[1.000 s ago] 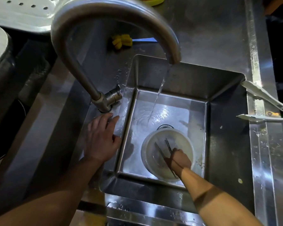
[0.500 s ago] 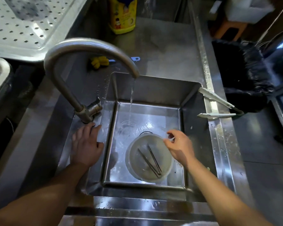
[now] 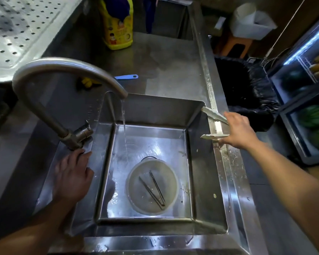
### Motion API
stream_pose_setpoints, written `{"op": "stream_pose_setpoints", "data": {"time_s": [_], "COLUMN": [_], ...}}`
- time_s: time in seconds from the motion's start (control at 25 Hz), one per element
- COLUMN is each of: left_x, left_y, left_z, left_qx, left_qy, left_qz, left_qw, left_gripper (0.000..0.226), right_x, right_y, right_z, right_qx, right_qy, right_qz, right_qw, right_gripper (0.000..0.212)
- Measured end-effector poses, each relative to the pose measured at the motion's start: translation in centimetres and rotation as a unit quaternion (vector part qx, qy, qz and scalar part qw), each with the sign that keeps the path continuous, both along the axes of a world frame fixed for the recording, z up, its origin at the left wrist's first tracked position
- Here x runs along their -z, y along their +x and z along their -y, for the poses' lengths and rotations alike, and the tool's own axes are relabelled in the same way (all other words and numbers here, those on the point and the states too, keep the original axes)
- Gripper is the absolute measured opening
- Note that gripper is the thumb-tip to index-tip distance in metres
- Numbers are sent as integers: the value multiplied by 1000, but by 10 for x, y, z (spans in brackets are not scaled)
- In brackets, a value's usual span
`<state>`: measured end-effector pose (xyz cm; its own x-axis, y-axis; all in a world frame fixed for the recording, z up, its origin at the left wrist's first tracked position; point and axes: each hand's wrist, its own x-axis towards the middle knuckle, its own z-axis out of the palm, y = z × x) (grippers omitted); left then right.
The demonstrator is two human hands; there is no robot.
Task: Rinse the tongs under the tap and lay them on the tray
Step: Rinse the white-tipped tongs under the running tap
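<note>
Tongs (image 3: 214, 115) of white plastic lie across the right rim of the sink (image 3: 155, 111), their two arms spread wide and pointing over the basin. We see our right hand (image 3: 239, 129) stretched out over their hinged end, its fingers touching both arms, but we cannot tell whether they have curled round the tongs. Our left hand (image 3: 72, 177) rests flat on the left rim, fingers straight, fingertips just at the base of the tap (image 3: 63, 69). A thin stream of water (image 3: 124, 129) falls from the spout to the sink floor, beside a pale round bowl (image 3: 175, 183) where thin metal tweezers (image 3: 151, 192) lie. The perforated tray (image 3: 17, 34) sits at the far left, well apart from the tongs. On the steel table (image 3: 164, 61) behind the sink stand a yellow bottle (image 3: 118, 30) and a blue handle (image 3: 126, 77).
</note>
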<state>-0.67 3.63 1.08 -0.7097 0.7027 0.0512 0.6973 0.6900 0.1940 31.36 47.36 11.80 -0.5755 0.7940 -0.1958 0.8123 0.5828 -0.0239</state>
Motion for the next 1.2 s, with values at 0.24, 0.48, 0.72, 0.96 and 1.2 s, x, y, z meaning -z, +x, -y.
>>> {"op": "stream_pose_setpoints", "data": {"time_s": [0.24, 0.48, 0.72, 0.96, 1.2], "left_x": [7, 7, 7, 8, -47], "left_y": [-4, -3, -4, -4, 62], "left_z": [2, 1, 1, 2, -12], "left_qx": [5, 0, 8, 3, 32], "left_qy": [21, 31, 42, 21, 49], "left_qz": [-26, -31, -41, -27, 196], "left_qw": [999, 999, 998, 999, 979], "left_gripper": [53, 54, 54, 55, 63], "right_x": [26, 36, 29, 16, 15], "right_y": [5, 6, -3, -41, -59], "right_z": [-30, -22, 12, 100, 228], "right_qx": [28, 59, 83, 82, 258], "right_qy": [-26, 11, 18, -46, -305], "right_qz": [24, 30, -37, -200, -392], "right_qw": [999, 998, 996, 975, 829], "right_gripper": [128, 103, 89, 80, 41]}}
